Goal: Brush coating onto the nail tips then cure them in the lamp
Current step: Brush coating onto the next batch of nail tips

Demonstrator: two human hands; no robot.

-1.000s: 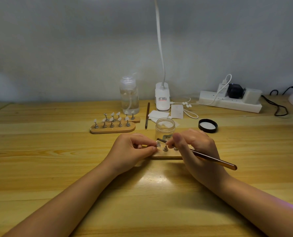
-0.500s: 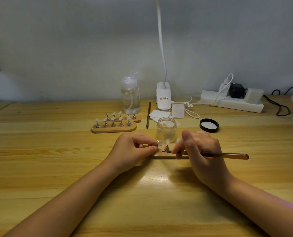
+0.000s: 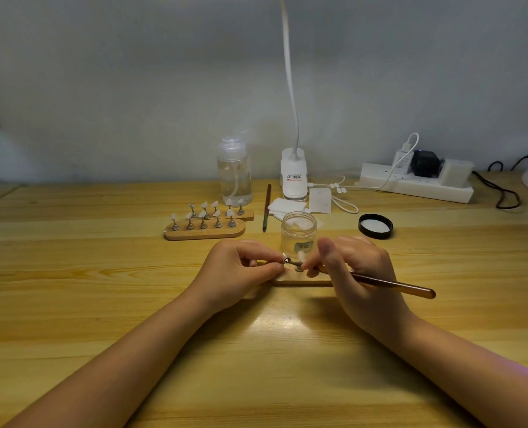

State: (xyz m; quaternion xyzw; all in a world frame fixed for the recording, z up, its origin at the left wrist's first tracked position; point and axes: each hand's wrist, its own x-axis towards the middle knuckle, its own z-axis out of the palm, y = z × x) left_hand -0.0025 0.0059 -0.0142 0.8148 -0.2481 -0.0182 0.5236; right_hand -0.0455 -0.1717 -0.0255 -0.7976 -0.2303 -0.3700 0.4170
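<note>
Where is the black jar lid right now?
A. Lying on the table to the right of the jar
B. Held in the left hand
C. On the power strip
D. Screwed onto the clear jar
A: the black lid lies flat on the wooden table, right of the open clear jar.

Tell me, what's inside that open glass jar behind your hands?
The jar looks clear, with no visible contents; white pads show through it. Its bottom is covered by fingers.
</note>
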